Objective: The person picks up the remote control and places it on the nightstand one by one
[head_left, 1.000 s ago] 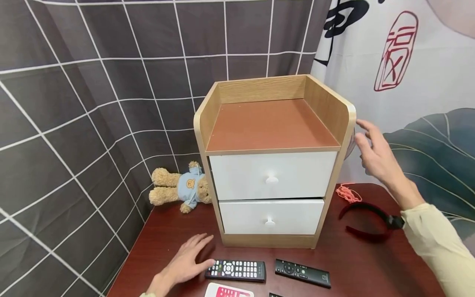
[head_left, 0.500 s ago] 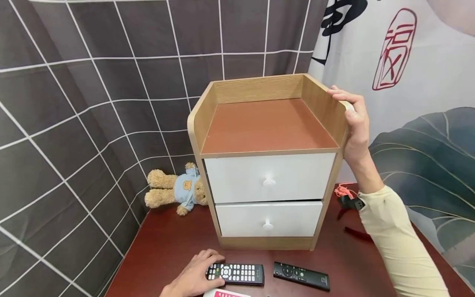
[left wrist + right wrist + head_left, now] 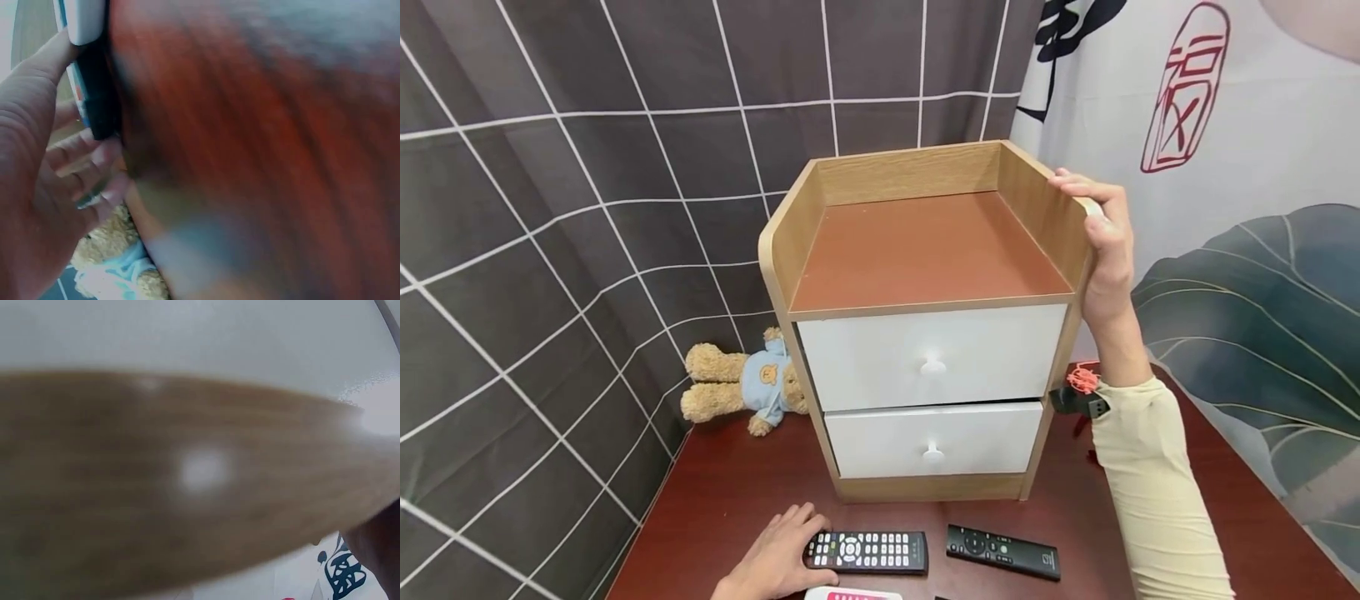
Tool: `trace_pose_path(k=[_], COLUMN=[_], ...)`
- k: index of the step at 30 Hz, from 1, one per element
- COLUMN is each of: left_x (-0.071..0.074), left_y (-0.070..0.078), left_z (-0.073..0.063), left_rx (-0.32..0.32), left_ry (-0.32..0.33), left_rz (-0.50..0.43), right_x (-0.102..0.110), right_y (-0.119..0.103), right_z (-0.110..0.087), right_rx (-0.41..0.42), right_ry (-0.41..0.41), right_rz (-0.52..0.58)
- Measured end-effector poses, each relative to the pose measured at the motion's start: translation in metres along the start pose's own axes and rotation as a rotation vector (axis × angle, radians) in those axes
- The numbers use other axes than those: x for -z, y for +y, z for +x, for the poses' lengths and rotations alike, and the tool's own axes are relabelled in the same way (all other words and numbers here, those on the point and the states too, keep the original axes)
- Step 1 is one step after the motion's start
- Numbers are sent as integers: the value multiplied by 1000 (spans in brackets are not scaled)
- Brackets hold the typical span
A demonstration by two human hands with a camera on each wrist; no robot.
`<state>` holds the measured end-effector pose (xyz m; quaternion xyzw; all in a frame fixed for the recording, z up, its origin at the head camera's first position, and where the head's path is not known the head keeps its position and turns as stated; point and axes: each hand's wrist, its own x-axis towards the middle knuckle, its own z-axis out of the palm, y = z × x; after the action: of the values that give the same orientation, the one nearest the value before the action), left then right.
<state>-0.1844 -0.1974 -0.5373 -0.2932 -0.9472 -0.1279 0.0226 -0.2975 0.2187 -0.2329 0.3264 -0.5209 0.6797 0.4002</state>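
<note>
A small wooden cabinet with two white drawers stands on the dark red table in the head view. My right hand grips the top edge of its right side panel, fingers over the top. The right wrist view shows the wood panel up close and blurred. In front of the cabinet lies a black remote control with white buttons. My left hand holds its left end between thumb and fingers. The left wrist view shows the remote's dark side between thumb and fingers.
A second black remote lies to the right. A white device with pink keys shows at the bottom edge. Left of the cabinet lies a teddy bear in blue. An orange-pink cord and a dark headband, mostly hidden, lie right of it.
My right hand has moved left from beside the cabinet onto its side panel and taken hold. The left hand has closed round the end of the remote. The view has shifted slightly.
</note>
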Motion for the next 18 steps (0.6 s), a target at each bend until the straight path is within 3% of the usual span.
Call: trace_pose_path(k=[4,8,12,18], left_x=[1,-3,-5,0], left_y=[-2,-4,-5,-2], left_z=[-9,-9,-7,-8], left_rx=[23,-90,-211,-236], left_ry=[5,190,373,366], left_rz=[39,101,100,16], right_x=[-1,0,-1,0], right_y=[1,1,1,2], right_z=[-2,-2,-2,-3], right_rx=[4,10,10,-6], right_ry=[-6,-17,-18,-10], right_rz=[7,3,1,13])
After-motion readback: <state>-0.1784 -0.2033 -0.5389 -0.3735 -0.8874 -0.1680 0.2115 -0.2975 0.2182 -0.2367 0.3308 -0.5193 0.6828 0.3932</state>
